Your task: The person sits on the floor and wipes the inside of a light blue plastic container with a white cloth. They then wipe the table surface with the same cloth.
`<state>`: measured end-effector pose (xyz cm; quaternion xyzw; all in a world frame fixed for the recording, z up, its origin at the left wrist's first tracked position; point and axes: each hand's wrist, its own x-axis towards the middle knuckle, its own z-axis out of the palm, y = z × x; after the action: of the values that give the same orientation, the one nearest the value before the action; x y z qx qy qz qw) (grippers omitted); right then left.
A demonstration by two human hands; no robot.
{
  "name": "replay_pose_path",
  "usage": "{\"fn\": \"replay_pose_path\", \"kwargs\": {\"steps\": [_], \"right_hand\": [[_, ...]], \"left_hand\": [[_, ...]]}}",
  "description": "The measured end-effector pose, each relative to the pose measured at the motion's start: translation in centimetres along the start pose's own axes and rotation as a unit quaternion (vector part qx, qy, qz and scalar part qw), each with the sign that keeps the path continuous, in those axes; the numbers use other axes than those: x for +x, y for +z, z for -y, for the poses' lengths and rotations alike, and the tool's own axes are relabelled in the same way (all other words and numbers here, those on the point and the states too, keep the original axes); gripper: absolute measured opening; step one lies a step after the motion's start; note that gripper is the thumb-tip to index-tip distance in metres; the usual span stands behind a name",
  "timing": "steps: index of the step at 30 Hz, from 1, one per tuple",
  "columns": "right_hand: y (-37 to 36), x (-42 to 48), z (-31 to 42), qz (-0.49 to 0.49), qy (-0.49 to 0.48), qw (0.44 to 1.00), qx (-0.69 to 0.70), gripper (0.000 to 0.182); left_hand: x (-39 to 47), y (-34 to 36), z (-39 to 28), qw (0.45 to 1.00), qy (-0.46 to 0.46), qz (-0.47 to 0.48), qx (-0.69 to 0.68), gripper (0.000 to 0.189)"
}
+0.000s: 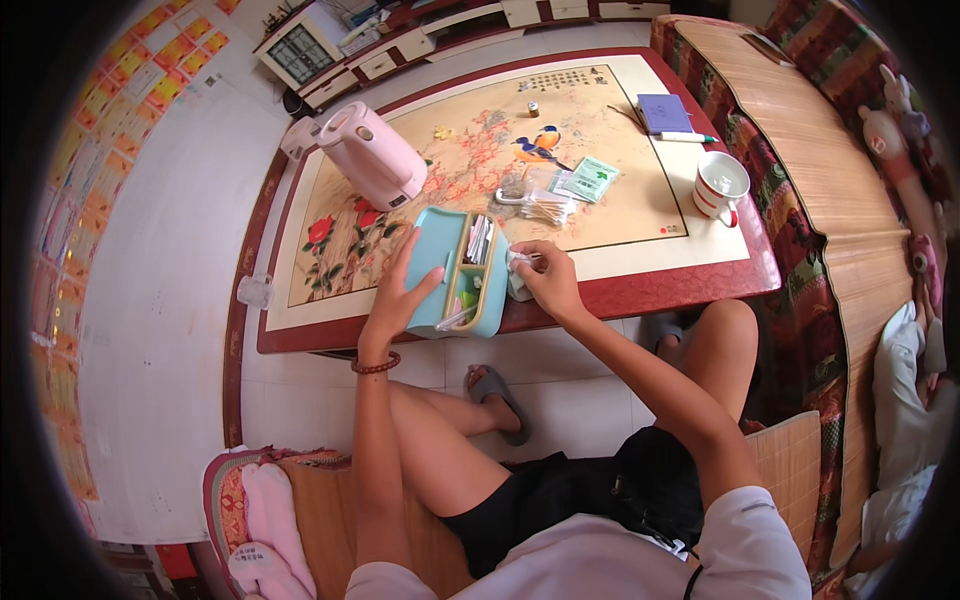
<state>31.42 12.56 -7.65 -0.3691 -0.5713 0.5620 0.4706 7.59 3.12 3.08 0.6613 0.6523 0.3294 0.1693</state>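
A teal storage box (471, 225) with a lid and open compartments sits at the table's near edge. My left hand (400, 289) lies along the box's left side, fingers spread and the thumb over its lid (435, 247). Just right of the box, my right hand (553, 274) pinches a small white crumpled item (519, 262); its material is unclear. One compartment holds thin packets or sticks (478, 238). In the nearer one are green and pink items (465, 301) and a clear tube-like piece (455, 320).
Beyond the box lie cotton swabs (549, 207) and green sachets (591, 180). A pink electric kettle (379, 157) stands at left, a striped mug (720, 187) at right. Farther back are a small bottle (533, 109), purple notebook (664, 114) and marker (686, 137). A glass cup (256, 291) is left of the table.
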Motion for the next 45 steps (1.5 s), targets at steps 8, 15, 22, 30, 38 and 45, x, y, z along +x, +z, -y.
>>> {"fn": "replay_pose_path", "kwargs": {"steps": [8, 15, 22, 30, 38, 45], "right_hand": [[1.4, 1.7, 3.8, -0.054, -0.091, 0.992, 0.065, 0.02], [-0.6, 1.5, 0.0, 0.017, -0.032, 0.995, -0.09, 0.021], [-0.4, 2.4, 4.5, 0.015, -0.019, 1.0, 0.006, 0.018], [-1.0, 2.8, -0.2, 0.064, 0.025, 0.996, -0.053, 0.021], [-1.1, 2.9, 0.8, 0.003, -0.057, 0.998, 0.003, 0.017], [-0.8, 2.0, 1.9, 0.017, -0.06, 0.997, -0.049, 0.015]], "left_hand": [[-1.1, -0.1, -0.7, 0.998, -0.043, 0.027, 0.046, 0.083], [0.0, -0.1, -1.5, 0.998, -0.025, 0.03, 0.049, 0.092], [-0.5, -0.2, -1.8, 0.997, -0.038, 0.05, 0.047, 0.092], [-0.5, -0.4, -1.0, 0.998, -0.033, 0.05, 0.031, 0.1], [0.0, 0.0, -1.9, 0.996, 0.002, 0.044, 0.073, 0.107], [-0.8, 0.2, -1.7, 0.999, 0.0, 0.025, 0.046, 0.103]]}}
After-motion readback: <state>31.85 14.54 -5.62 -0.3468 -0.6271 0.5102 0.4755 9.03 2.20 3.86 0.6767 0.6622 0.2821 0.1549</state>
